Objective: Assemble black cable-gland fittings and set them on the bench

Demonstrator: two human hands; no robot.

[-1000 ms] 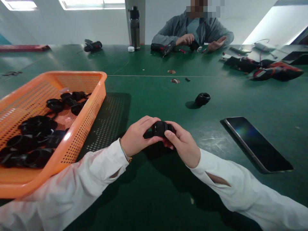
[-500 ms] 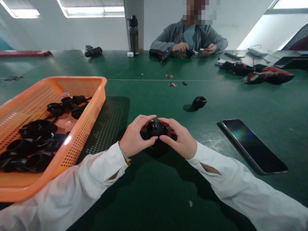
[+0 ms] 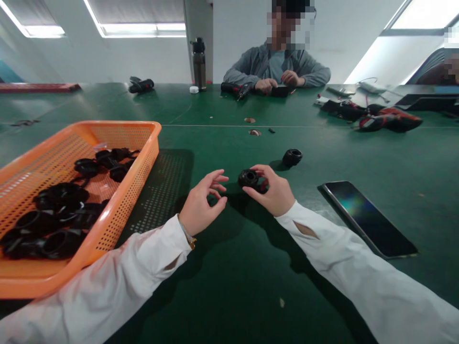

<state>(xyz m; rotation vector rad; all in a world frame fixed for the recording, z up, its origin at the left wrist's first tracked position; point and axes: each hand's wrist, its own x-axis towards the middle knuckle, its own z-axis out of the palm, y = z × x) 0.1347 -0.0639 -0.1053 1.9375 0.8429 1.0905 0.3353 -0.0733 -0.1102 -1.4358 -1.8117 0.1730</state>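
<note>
My right hand point(image 3: 274, 191) grips a round black plastic fitting point(image 3: 248, 178) between thumb and fingers, its hollow end turned toward me. To its left, my left hand point(image 3: 203, 200) is apart from the part, fingers spread and nothing in them. A second black fitting point(image 3: 292, 157) rests on the green table just beyond my right hand. At the left stands an orange perforated basket point(image 3: 158, 134) holding several black plastic parts point(image 3: 60, 196), some of them ring-shaped.
A phone point(image 3: 369, 217) lies right of my right arm. Across the green table point(image 3: 229, 286) sits a person point(image 3: 276, 67) with a power drill point(image 3: 238, 90) nearby. A bottle point(image 3: 199, 64) stands at the far edge; a red and black bundle point(image 3: 390, 118) lies far right.
My left hand has let go of the fitting and drawn slightly left. My right hand has carried it a little right and away from me. The camera view has tipped upward.
</note>
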